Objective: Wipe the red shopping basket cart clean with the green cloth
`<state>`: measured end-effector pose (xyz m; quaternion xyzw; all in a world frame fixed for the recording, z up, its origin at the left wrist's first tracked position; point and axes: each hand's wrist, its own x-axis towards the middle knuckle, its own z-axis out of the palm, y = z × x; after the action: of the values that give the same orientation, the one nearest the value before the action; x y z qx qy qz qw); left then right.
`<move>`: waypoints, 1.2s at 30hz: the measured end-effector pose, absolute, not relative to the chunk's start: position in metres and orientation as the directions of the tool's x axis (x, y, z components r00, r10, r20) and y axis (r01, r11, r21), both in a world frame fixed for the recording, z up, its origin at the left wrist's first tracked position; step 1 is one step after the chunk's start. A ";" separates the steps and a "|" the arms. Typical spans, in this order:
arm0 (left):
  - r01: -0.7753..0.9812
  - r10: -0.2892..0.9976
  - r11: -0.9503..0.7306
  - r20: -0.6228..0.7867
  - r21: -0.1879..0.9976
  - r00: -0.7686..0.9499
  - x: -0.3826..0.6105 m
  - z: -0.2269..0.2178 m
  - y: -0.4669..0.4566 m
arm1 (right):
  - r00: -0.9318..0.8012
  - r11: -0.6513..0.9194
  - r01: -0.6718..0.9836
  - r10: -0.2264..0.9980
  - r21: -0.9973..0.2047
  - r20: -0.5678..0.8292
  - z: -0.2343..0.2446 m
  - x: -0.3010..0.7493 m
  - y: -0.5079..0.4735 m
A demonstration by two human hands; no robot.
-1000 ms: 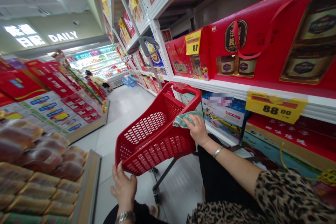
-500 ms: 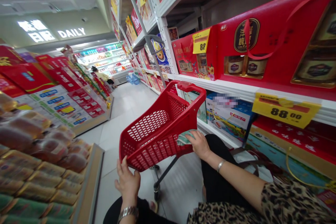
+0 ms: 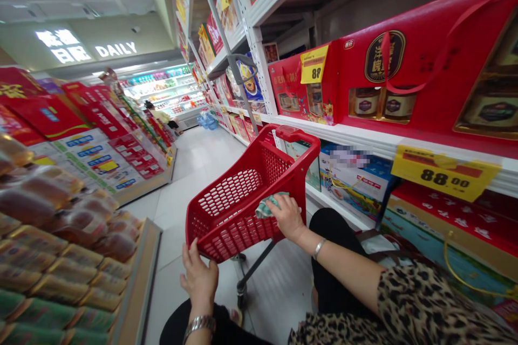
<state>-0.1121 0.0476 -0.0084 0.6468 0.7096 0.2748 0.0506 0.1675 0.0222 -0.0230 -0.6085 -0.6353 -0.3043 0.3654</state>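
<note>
A red plastic shopping cart basket is tipped on its side in front of me in a shop aisle. My left hand grips the basket's lower near corner, with a metal watch on the wrist. My right hand presses a green-and-white cloth against the basket's side rim, fingers curled over the cloth. A bracelet shows on that wrist, and the sleeve has a leopard print. The cart's grey post and wheel show beneath the basket.
White shelves on the right carry red gift boxes and yellow price tags. On the left, a low display holds packaged goods and stacked boxes. The tiled aisle runs ahead, where a distant person bends over.
My right hand has slid the cloth down from the basket's upper rim and then left along its side. My left hand has kept its hold on the corner.
</note>
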 end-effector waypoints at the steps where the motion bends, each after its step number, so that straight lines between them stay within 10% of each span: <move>1: 0.890 0.946 0.010 0.284 0.456 -0.156 -0.112 -0.008 0.047 | -0.010 0.094 0.994 0.559 -0.051 0.829 -0.025 0.159 0.024; 13: 0.900 0.945 0.010 0.290 0.435 -0.151 -0.117 -0.015 0.050 | -0.294 0.362 0.921 0.397 0.146 0.869 0.004 0.140 0.014; 21: 0.908 0.949 0.011 0.281 0.419 -0.141 -0.121 -0.011 0.052 | -0.349 0.239 0.933 0.405 0.270 0.845 0.022 0.191 0.030; 36: 0.899 0.953 0.014 0.266 0.438 -0.145 -0.118 -0.008 0.052 | -0.102 -0.057 0.987 0.507 0.151 0.856 0.086 0.300 -0.010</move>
<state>-0.1185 0.0515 -0.0083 0.6518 0.7102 0.2607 0.0521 0.2997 -0.0098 0.0861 -0.6021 -0.6205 -0.4072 0.2945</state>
